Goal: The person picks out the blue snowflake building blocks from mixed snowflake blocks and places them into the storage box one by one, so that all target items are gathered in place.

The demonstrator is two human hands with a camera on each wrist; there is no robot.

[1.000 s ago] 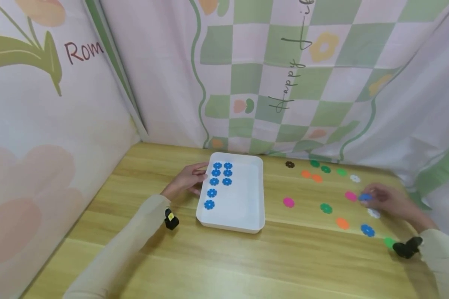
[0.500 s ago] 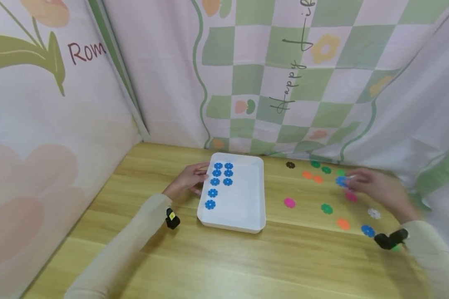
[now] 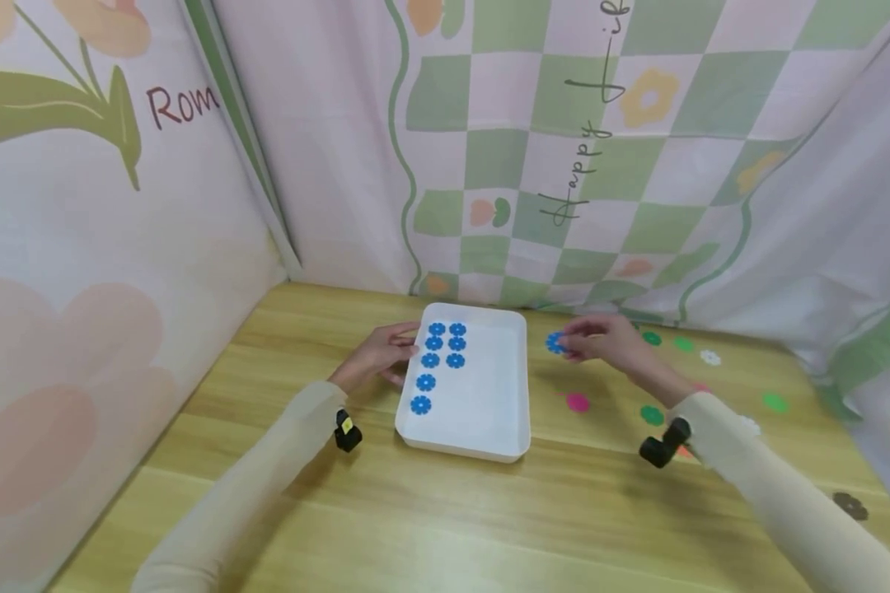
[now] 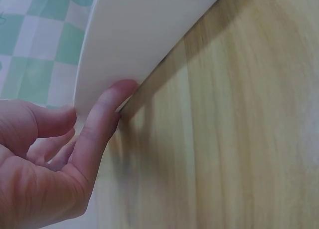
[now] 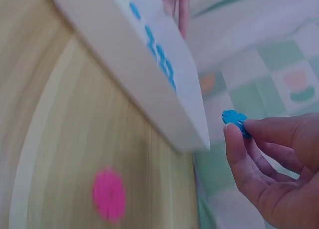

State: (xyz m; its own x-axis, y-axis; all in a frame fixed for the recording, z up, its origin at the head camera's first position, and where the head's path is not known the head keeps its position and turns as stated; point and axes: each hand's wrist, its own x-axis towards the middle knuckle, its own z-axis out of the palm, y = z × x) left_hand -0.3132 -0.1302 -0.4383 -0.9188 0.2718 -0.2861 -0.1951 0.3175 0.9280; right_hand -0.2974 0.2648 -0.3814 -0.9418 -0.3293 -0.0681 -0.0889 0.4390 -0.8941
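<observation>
My right hand (image 3: 611, 342) pinches a blue snowflake building disc (image 5: 234, 120) between thumb and fingertips, in the air just right of the white tray (image 3: 475, 420). Inside the tray lie several blue discs (image 3: 426, 382) in two columns along its left side; the left column is longer. At the tray's left wall my left hand (image 3: 377, 352) holds the edge. In the left wrist view one fingertip touches the rim and a longer finger (image 4: 102, 112) lies against the wall's lower edge.
Right of the tray, loose discs lie spread on the wooden table (image 3: 489, 527): pink (image 3: 578, 402), dark green (image 3: 652, 415), light green (image 3: 775, 402), white (image 3: 710, 357) and brown (image 3: 850, 506). The right forearm partly covers some. A checkered curtain (image 3: 504, 156) hangs behind the table.
My right hand has carried the blue disc leftward from the table's right side to beside the tray. The left hand stays at the tray's left edge.
</observation>
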